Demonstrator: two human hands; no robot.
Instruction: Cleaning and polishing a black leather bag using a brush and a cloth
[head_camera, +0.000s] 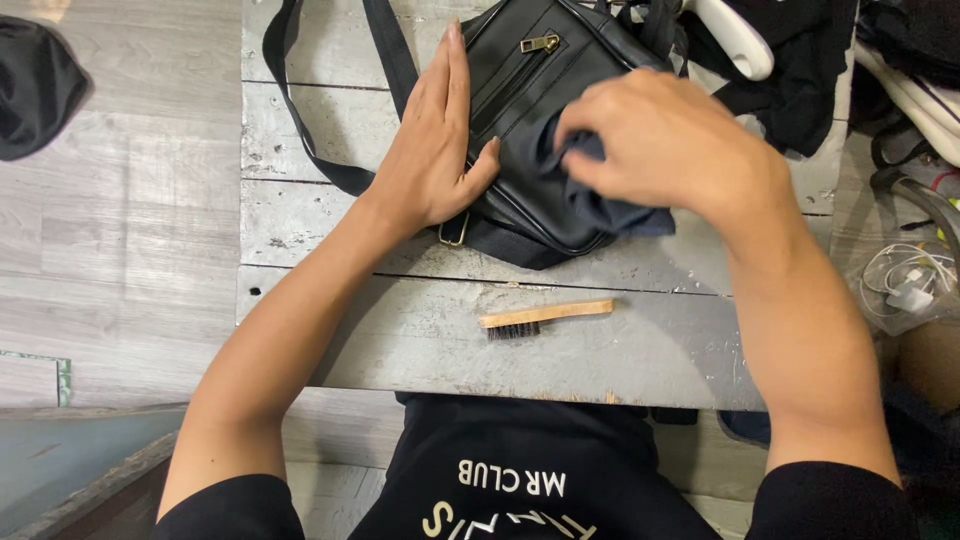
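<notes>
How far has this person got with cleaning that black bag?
Done: cannot tell. In hand: the left hand steadies the black bag while the right hand presses a dark cloth on its front. The wooden brush lies untouched on the table.

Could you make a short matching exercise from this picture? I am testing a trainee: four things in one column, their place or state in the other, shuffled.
1. left hand
2. right hand
3. wooden brush
4. brass zipper pull

A. lies alone on the table, near its front edge
B. bunches a dark blue cloth on the bag
C. rests flat on the black bag
D. sits near the bag's top

Pairs: 1-C, 2-B, 3-A, 4-D
</notes>
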